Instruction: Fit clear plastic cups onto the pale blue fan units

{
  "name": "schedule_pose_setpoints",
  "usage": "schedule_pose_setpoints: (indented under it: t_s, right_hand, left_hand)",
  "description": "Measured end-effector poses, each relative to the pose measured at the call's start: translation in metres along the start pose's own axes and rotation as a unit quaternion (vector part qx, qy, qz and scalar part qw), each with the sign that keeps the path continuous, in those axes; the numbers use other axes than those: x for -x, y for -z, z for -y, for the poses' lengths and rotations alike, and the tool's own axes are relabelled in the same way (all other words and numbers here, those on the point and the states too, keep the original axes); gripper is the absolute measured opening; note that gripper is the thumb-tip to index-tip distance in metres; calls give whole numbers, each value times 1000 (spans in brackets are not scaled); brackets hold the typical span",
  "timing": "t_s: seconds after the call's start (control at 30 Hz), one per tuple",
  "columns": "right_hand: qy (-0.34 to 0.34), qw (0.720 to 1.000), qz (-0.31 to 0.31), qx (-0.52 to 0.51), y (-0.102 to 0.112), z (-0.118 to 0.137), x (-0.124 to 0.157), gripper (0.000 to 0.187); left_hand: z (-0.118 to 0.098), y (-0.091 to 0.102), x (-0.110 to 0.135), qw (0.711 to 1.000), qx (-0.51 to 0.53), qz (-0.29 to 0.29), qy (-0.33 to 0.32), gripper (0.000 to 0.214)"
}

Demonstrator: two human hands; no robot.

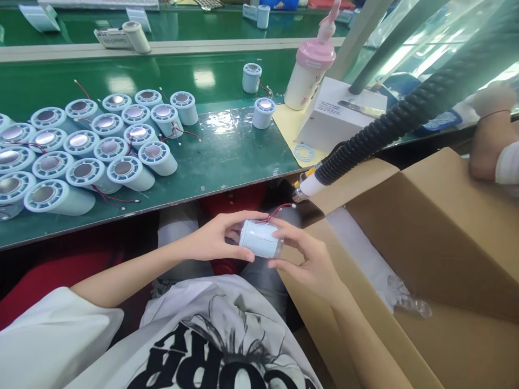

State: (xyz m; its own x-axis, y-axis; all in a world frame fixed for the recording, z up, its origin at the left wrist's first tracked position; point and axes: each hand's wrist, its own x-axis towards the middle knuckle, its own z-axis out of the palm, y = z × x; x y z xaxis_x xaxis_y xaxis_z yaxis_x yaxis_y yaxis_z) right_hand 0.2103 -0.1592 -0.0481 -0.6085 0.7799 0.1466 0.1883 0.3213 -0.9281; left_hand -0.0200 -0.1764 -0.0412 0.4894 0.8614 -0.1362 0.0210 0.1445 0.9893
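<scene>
A light-blue cylinder [260, 239] with thin red and black wires lies on its side between my two hands, over my lap. My left hand [225, 236] is closed around its left end, thumb below and fingers above. At the right end, my right hand [305, 254] grips it with thumb and fingertips, where a clear plastic edge shows. The wires stick up from its top and end in a small white plug. Just above my right hand is the metal tip of a black corrugated hose [352, 146].
Several similar cylinders [83, 141] stand on the green bench [227, 156] at left. A pink-lidded cup [310, 70] and a white box-shaped stand [336, 111] are at its right. An open cardboard box [438, 227] holds clear plastic pieces [411, 302]. Another person's arm [488, 135] is at far right.
</scene>
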Motion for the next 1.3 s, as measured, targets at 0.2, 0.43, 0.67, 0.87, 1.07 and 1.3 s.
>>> schedule_pose_setpoints:
  t_s: [0.2,0.43,0.67,0.87,1.07,1.3]
  right_hand:
    - [-29,997,14,-70,0,1,0,44]
    - [-85,987,20,-132,1,4,-1,42]
    - [-91,984,11,-153,0,2,2,43]
    - [-77,964,-53,-248,-11,-23,1,43]
    - [-67,931,-214,-289,-17,-66,-12,47]
    - [-43,923,-255,-286,-9,-81,-24,49]
  left_hand:
    - [-2,1,3,997,-51,3,-65,75]
    - [-1,2,3,994,-70,17,-80,77]
    - [-3,2,3,999,-6,29,-36,78]
    - [7,5,-15,999,25,-11,-19,77]
    - [17,7,-82,996,66,-52,5,71]
    - [7,11,-115,998,52,-33,9,62]
